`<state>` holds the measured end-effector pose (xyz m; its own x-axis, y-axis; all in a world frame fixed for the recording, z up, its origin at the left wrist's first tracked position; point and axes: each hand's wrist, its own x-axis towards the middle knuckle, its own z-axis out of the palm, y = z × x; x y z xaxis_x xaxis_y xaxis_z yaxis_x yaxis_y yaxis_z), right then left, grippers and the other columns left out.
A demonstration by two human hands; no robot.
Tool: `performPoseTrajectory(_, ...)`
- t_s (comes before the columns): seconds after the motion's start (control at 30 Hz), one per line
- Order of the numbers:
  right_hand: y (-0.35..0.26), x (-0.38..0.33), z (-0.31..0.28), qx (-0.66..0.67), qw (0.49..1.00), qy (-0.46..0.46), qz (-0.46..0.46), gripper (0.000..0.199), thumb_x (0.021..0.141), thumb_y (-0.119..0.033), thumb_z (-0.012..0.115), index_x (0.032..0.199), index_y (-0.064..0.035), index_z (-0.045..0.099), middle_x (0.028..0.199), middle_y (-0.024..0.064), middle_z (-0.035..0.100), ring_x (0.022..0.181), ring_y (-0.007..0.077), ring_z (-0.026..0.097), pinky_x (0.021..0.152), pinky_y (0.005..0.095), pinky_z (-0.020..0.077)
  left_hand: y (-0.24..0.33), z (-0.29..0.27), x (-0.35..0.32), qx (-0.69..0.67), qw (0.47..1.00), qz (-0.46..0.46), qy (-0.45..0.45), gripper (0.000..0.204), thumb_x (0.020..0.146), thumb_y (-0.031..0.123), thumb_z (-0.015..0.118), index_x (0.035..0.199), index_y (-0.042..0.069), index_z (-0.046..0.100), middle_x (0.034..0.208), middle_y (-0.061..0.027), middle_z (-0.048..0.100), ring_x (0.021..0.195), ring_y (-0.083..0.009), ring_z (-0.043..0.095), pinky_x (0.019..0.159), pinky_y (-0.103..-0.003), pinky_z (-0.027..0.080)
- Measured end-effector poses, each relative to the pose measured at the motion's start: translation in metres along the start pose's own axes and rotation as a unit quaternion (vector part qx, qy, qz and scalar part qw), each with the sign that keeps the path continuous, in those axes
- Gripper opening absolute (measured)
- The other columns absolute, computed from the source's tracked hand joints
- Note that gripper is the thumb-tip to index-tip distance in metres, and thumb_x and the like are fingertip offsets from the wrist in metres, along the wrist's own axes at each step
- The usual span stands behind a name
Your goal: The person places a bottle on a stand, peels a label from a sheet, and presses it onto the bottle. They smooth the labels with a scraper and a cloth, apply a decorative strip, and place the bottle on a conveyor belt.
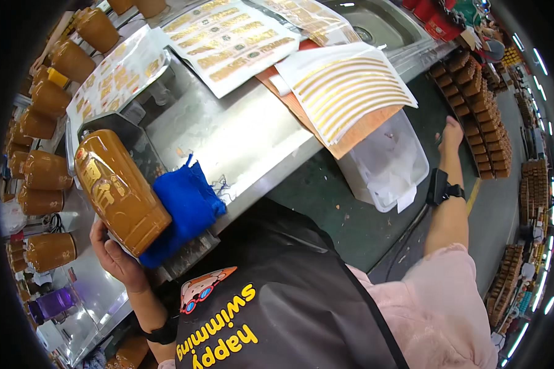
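A glossy brown bottle (120,190) with raised gold lettering lies tilted on its side at the left. Its lower end rests against a bunched blue cloth (188,206) by the bench edge. My left hand (120,258) is at the bottle's near left side, fingers curled behind it and thumb apart from them; part of the grip is hidden. Far to the right, my right hand (452,134) is stretched out over the floor, away from the bench. Its fingers are mostly turned from view, and nothing shows in it.
Sheets of gold decals (228,40) cover the metal bench (228,126). A sheet of gold strips (348,86) lies on an orange board over a white bin (391,160). Several brown jars (46,172) stand left. A sink (375,24) is at the back, stacked brown pieces (477,117) right.
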<state>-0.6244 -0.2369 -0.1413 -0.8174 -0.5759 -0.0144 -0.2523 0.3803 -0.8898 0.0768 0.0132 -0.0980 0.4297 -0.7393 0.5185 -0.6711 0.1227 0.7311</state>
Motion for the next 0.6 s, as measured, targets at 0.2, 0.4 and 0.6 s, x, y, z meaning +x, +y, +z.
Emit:
performPoseTrajectory(0.2,-0.239,-0.117,0.098,0.000,0.828,-0.333,-0.451,0.036,0.088,-0.001,0.043,0.116,-0.0047,0.065,0.130,0.0012,0.054,0.110,0.0114,0.053,0.081,0.0262,0.0472,0.008,0.008,0.006,0.037,0.998,0.032,-0.039,0.059,0.100,0.046,0.038,0.117,-0.007,0.054,0.118,-0.0183,0.056,0.113,-0.0312,0.050,0.101,-0.041,0.035)
performPoseTrajectory(0.4,-0.310,-0.196,0.323,-0.292,0.630,-0.393,-0.603,0.035,0.086,-0.021,0.065,0.116,-0.0036,0.065,0.118,0.0196,0.061,0.110,0.0370,0.057,0.096,0.0392,0.0449,0.008,0.002,0.005,0.047,0.998,0.019,-0.024,0.056,0.098,0.047,0.041,0.112,-0.004,0.059,0.108,-0.0194,0.062,0.111,-0.0372,0.052,0.103,-0.047,0.033)
performPoseTrajectory(0.6,-0.308,-0.181,0.457,-0.411,0.593,-0.357,-0.593,0.052,0.075,-0.034,0.072,0.119,-0.0067,0.064,0.114,0.0242,0.063,0.112,0.0383,0.056,0.096,0.0428,0.0448,0.008,-0.002,0.005,0.018,0.999,-0.030,-0.032,0.055,0.097,0.048,0.042,0.110,-0.002,0.060,0.115,-0.0217,0.063,0.109,-0.0353,0.054,0.099,-0.046,0.035)
